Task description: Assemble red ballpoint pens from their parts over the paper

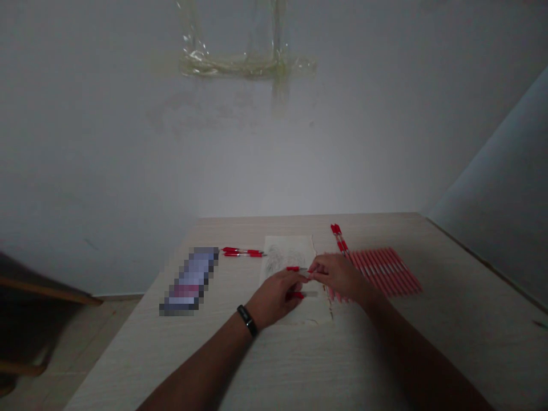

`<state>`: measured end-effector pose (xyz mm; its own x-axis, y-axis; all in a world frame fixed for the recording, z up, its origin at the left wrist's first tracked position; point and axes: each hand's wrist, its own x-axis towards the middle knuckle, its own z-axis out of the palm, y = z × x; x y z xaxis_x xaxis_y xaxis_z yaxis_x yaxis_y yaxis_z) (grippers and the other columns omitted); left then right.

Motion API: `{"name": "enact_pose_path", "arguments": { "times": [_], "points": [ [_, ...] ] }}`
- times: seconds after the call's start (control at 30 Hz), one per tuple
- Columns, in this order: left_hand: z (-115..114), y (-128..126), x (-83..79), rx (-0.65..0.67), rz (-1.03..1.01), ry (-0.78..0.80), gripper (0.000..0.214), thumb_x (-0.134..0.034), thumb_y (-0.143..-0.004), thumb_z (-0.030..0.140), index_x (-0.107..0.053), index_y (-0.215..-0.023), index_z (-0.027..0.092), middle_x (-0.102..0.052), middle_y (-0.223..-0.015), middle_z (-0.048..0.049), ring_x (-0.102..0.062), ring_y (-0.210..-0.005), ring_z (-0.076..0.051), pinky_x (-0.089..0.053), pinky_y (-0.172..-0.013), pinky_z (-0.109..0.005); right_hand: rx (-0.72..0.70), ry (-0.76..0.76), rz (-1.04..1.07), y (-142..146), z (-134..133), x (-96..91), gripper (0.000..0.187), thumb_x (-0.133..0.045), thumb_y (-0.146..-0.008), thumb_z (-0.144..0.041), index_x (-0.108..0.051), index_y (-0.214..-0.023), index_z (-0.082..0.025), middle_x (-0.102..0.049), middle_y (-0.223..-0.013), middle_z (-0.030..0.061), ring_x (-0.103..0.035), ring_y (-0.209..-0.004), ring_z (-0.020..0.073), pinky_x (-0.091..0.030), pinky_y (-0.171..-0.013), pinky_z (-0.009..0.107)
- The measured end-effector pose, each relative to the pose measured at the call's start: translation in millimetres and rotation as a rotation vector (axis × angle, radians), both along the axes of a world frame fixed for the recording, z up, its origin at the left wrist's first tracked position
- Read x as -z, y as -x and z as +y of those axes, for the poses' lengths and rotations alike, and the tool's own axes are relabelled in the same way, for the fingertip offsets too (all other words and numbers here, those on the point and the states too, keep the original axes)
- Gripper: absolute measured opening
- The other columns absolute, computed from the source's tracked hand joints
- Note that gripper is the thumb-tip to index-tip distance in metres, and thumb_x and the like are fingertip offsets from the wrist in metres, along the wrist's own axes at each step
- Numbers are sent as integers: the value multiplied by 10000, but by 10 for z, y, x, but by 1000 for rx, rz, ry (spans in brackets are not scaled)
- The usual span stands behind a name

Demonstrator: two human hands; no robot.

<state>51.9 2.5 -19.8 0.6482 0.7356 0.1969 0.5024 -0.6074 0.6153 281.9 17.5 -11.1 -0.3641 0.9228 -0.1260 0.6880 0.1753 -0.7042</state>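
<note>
You're in a plain, bare room, more a makeshift workroom than a home or office: a pale wood-grain table [449, 342] stands against a scuffed white wall [274, 160] patched with clear tape [246, 65], above a pale floor [72, 342], with red pens [385, 271] laid out in rows.

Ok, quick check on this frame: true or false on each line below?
1. A black band sits on the right wrist. False: it is on the left wrist.
2. Two red pens lie side by side left of the sketched paper. True.
3. The row of pens lies left of the paper. False: it lies to the right.
4. Clear tape is stuck on the wall. True.
5. The left hand and right hand are far apart. False: they are close together over the paper.
</note>
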Motion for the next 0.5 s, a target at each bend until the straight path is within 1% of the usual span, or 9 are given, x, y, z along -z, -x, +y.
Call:
{"name": "enact_pose_path", "arguments": {
  "times": [0.17,0.3,0.4,0.5],
  "points": [
    [1,-12,35,-8,-22,-1,345,-669,-824,154,-622,-1156,236,-663,-1056,-36,-602,-939,-188,-473,-853,-307,-9,-30,-17,10,-10,-15,284,-513,-946,-444,-649,-999,-200,-675,-599,11,-583,-339,140,-354,-259,175],
    [3,-10,27,-29,-17,-9,257,-671,-838,200,-633,-1091,220,-657,-980,-33,-601,-877,-179,-475,-812,-295,-12,-45,0,18,-20,-40,276,-522,-942,-452,-642,-982,-206,-680,-633,8,-596,-350,136,-361,-254,167],
    [11,-3,2,-59,-9,-18,229,-679,-836,237,-635,-1058,206,-658,-977,-41,-601,-858,-180,-477,-783,-291,-23,-47,19,22,-30,-44,260,-520,-946,-440,-633,-986,-209,-678,-657,2,-601,-356,133,-360,-251,164],
    [19,2,-13,-89,-8,-25,232,-642,-840,190,-634,-1071,207,-671,-967,-40,-612,-848,-179,-478,-774,-289,-37,-67,10,25,-27,-28,240,-515,-952,-413,-634,-977,-206,-671,-657,0,-606,-367,130,-351,-258,159]
  ]
}}
